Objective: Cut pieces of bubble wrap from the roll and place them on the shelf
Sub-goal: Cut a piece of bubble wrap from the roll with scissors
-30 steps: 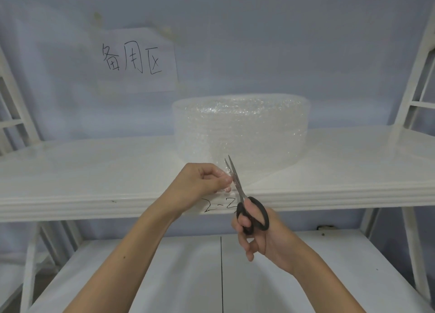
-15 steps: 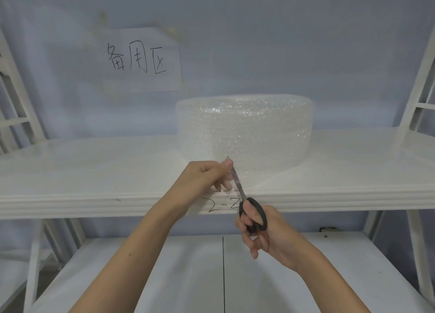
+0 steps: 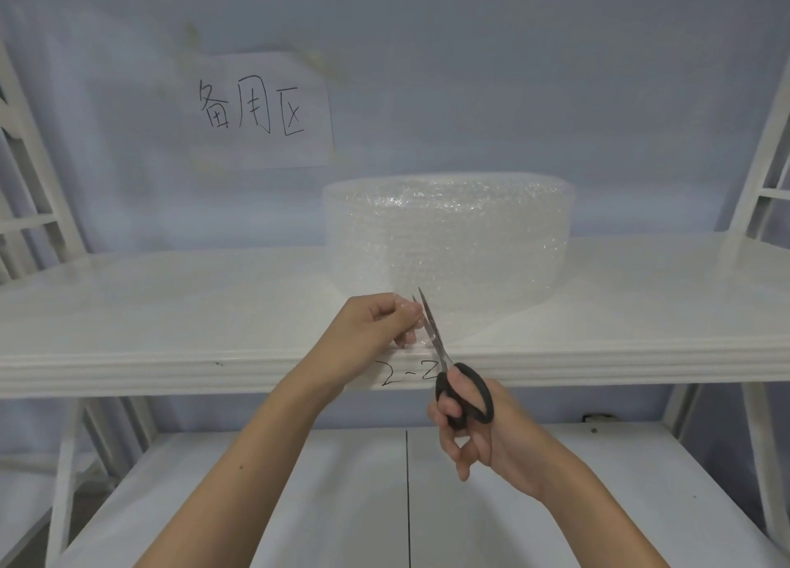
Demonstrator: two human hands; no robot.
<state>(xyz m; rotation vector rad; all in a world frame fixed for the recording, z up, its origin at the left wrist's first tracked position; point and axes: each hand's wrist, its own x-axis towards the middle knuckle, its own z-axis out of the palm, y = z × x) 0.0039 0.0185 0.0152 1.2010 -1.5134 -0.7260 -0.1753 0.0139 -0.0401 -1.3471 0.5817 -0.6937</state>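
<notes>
Head view: scissors point(image 3: 431, 328) blades have reopened; left hand point(image 3: 376, 326) fingers still pinch bubble wrap point(image 3: 417, 332).

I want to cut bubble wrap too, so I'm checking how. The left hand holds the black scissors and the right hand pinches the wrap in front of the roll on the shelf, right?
Not quite: the hands are swapped. In the head view, the right hand holds the black scissors, and the left hand pinches the wrap in front of the roll on the shelf.
</notes>
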